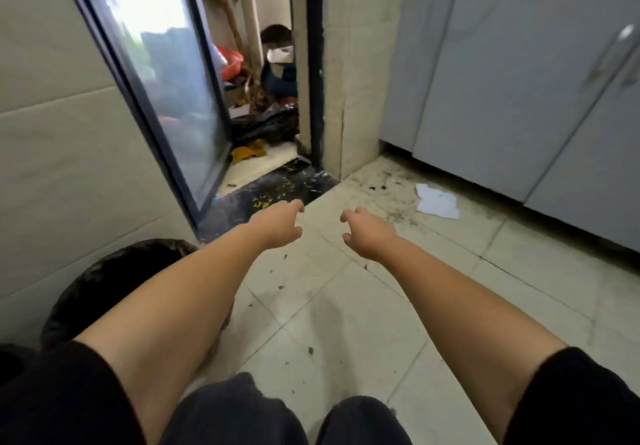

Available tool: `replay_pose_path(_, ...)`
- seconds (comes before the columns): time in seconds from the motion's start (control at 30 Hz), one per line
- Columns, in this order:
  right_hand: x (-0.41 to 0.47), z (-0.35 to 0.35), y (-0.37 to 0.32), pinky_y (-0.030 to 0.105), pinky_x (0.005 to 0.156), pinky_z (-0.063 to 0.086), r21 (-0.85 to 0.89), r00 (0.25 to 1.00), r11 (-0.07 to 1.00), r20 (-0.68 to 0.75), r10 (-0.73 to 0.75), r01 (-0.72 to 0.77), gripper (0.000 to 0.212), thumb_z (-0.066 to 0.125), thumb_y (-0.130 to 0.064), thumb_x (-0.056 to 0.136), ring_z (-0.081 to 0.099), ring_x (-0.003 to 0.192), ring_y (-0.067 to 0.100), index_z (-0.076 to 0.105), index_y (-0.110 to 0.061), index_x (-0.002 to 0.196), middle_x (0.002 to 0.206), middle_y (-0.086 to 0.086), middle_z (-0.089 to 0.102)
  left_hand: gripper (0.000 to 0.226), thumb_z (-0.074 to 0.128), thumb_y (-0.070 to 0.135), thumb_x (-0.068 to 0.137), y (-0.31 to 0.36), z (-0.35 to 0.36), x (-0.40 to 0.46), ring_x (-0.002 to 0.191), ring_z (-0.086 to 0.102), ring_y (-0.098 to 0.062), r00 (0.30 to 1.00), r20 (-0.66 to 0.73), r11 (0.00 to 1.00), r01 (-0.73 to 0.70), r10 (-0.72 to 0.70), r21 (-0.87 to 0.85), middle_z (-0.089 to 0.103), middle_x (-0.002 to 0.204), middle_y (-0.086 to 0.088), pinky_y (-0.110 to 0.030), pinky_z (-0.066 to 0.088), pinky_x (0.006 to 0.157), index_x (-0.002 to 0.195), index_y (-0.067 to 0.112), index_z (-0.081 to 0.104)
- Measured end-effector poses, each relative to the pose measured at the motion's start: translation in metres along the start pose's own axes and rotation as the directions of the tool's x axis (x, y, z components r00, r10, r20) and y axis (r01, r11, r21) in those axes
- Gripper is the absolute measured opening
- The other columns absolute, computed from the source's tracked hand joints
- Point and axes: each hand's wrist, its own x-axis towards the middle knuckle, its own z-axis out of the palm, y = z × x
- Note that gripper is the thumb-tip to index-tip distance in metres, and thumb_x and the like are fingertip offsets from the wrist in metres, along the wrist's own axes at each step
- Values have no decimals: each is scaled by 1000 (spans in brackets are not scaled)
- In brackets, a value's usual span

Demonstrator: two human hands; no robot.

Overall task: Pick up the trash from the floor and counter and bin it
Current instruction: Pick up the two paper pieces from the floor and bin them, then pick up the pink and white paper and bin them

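Observation:
A crumpled white paper [436,201] lies on the tiled floor by the foot of the grey cabinets, to the right of both hands. My left hand [278,224] and my right hand [367,233] are stretched out over the floor side by side, fingers loosely curled and apart, holding nothing. A bin lined with a black bag [114,285] stands at the lower left against the wall, partly hidden by my left arm. Small dark crumbs [310,350] are scattered over the tiles. Yellow bits [263,202] lie on the dark door threshold just beyond my left hand.
A glass door [166,91] stands open at the left. Behind it a cluttered nook holds a black bag [266,126], a yellow scrap [247,153] and red items. Grey cabinet doors [519,91] line the right side. A tiled pillar [356,74] stands between the two.

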Motion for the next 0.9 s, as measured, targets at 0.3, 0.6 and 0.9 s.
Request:
replay_pose_path(0.3, -19, 50, 146, 39, 82, 50, 65, 937, 935, 64, 344, -348, 41, 45, -26, 98, 59, 109, 31, 41, -18, 138, 136, 10, 46, 48, 54, 27, 93, 111, 89, 109, 119, 54, -30, 956, 210, 974, -221, 206, 53, 51, 136, -12, -40, 46, 96, 138, 17, 40)
replay_pose_path(0.6, 84, 105, 238, 40, 88, 49, 41, 804, 818, 214, 554, -574, 43, 42, -27, 99, 58, 113, 32, 37, -16, 141, 139, 11, 43, 50, 53, 27, 94, 99, 195, 272, 117, 54, -34, 834, 464, 935, -353, 299, 34, 50, 134, -16, -38, 46, 93, 139, 12, 38)
replay_pose_path(0.9, 205, 3, 276, 41, 91, 51, -76, 773, 782, 119, 623, -618, 42, 45, -25, 98, 57, 113, 31, 40, -17, 138, 137, 11, 47, 51, 51, 21, 95, 105, 154, 386, 121, 52, -33, 795, 521, 944, -322, 310, -70, 47, 138, -18, -38, 45, 96, 142, 10, 35)
